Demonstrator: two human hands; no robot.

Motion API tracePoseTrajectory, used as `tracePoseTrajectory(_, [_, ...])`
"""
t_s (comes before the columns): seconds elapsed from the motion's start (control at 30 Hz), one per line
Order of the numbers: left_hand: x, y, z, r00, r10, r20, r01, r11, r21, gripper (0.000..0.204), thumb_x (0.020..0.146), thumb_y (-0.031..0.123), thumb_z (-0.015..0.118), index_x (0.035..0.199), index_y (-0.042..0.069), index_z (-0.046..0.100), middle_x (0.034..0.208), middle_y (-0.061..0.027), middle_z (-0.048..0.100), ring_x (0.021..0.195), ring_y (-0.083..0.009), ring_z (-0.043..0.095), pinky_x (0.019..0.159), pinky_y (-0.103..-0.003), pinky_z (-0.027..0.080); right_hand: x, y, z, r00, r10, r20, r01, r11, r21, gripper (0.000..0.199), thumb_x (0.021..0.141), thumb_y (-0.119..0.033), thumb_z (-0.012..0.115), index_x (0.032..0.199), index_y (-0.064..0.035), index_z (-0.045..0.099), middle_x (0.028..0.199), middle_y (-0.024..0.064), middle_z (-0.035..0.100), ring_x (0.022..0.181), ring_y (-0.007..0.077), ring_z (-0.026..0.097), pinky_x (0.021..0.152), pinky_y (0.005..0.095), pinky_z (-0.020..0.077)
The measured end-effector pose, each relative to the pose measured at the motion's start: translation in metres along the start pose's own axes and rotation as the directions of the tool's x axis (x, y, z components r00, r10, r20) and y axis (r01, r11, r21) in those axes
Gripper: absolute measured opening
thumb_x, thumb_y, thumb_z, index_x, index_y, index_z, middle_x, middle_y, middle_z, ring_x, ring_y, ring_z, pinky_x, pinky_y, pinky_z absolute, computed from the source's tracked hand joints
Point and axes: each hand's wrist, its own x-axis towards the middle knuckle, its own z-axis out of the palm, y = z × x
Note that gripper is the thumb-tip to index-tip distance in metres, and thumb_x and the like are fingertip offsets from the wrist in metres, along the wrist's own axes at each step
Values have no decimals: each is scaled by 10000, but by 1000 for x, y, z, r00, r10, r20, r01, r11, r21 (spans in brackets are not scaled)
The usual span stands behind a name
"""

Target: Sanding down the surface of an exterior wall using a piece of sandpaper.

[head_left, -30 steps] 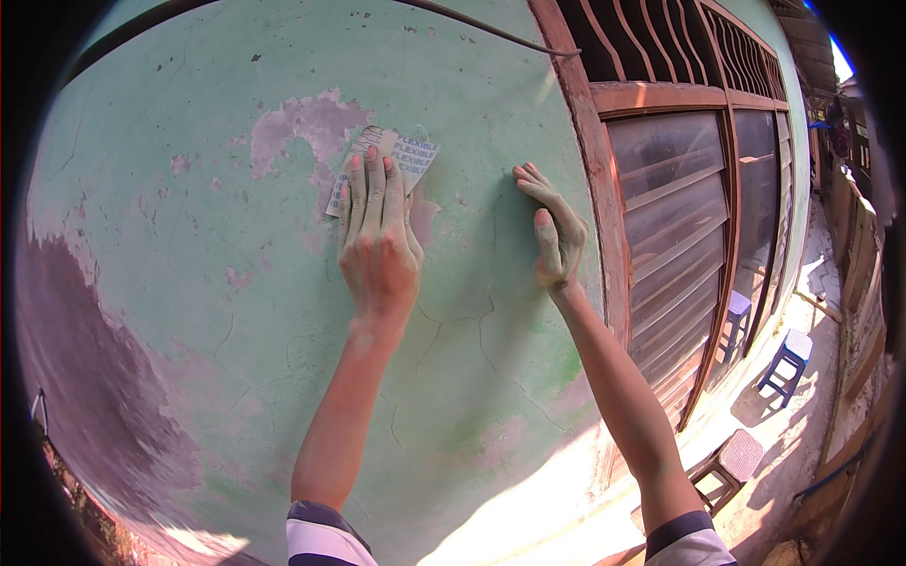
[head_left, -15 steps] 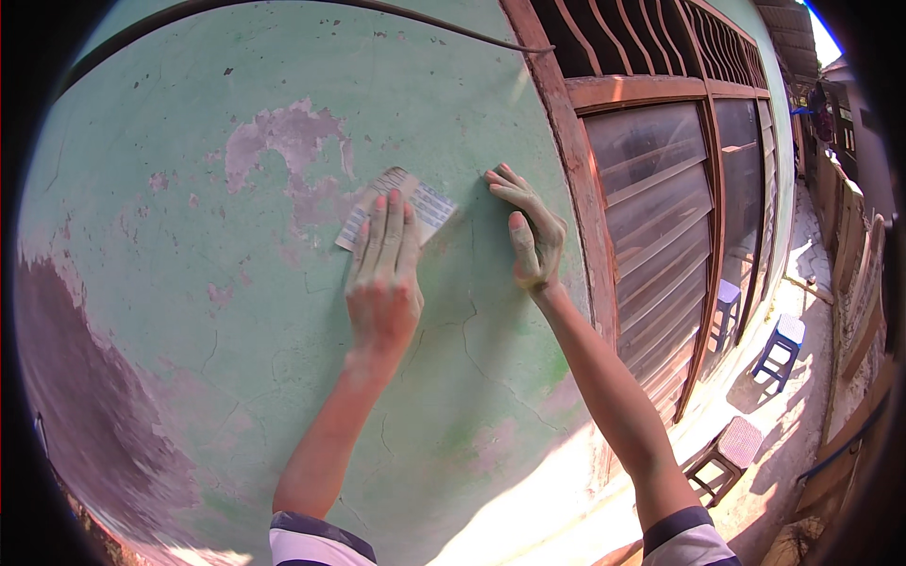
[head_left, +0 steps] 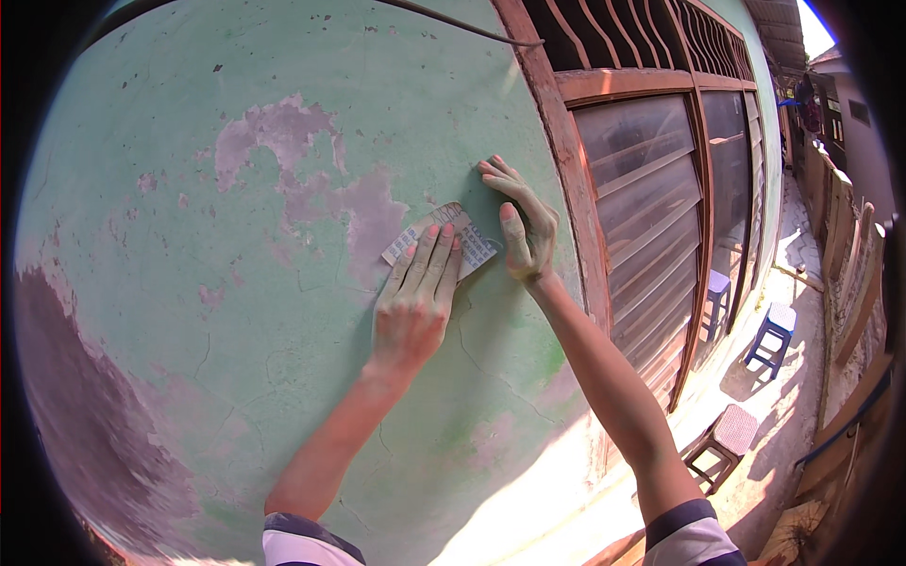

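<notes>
Against a pale green wall (head_left: pixel 236 349), in the head view, the left hand (head_left: pixel 412 316) presses a folded sheet of printed backing paper (head_left: pixel 476 251), probably an abrasive, flat to the surface. Its fingers are straight and close together, holding the sheet beneath them; its thumb is hidden. The sheet sits tilted, right of the wall's middle, its left corner just beside a bare purplish patch (head_left: pixel 368 222). Fine cracks run down the wall below it.

The right hand (head_left: pixel 525 226) is raised to the right of the sheet and apart from it. It looks empty, its fingers loosely bent and the thumb standing clear; whether the fingertips touch the wall, I cannot tell. Beyond it stand a wooden window frame (head_left: pixel 566 160) and louvred panes (head_left: pixel 651 208), with a blue stool (head_left: pixel 774 325) and a pink-topped stool (head_left: pixel 734 431) farther right.

For this rubbing, even pressure across all the fingers seems best — fingertips alone would likely dig one edge in. Short, overlapping strokes should suit the patch's flaking rim, with a lighter touch over the cracks. The free corners could curl or snag, so the backing wants to stay flat — and knuckles clear of the frame.
</notes>
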Motion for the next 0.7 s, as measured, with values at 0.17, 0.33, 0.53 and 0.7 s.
tracePoseTrajectory(0.17, [-1,-18,-8,980,198,35,-183,951,-250,477,901,58,565,1375,42,611,1483,-108,551,1406,-239,487,1168,-413,388,2,-11,-1,1000,14,13,-12,997,-79,431,976,-250,530,1289,39,596,1384,250,602,1410,424,459,1185,506,313])
tracePoseTrajectory(0.33, [-14,-31,-9,975,213,59,-193,951,-242,463,890,112,563,1347,79,628,1478,-70,558,1419,-221,468,1203,-409,354,-34,-56,24,928,-93,361,176,963,-203,542,917,-200,605,1406,15,517,1534,230,459,1493,434,310,1210,543,256])
tracePoseTrajectory(0.53, [-9,-45,-18,955,267,127,-208,913,-351,427,873,123,625,1297,86,652,1412,-79,610,1383,-248,506,1201,-443,364,-77,-58,45,931,23,364,137,903,-408,783,949,-391,616,1554,14,327,1637,213,288,1522,406,250,1234,498,217])
tracePoseTrajectory(0.7, [4,-143,-90,988,143,-63,-155,957,-245,449,943,149,634,1389,111,606,1500,-62,540,1434,-269,448,1227,-459,301,-71,-66,61,919,110,379,143,801,-581,887,953,-515,606,1575,21,269,1665,204,214,1545,384,187,1240,488,179])
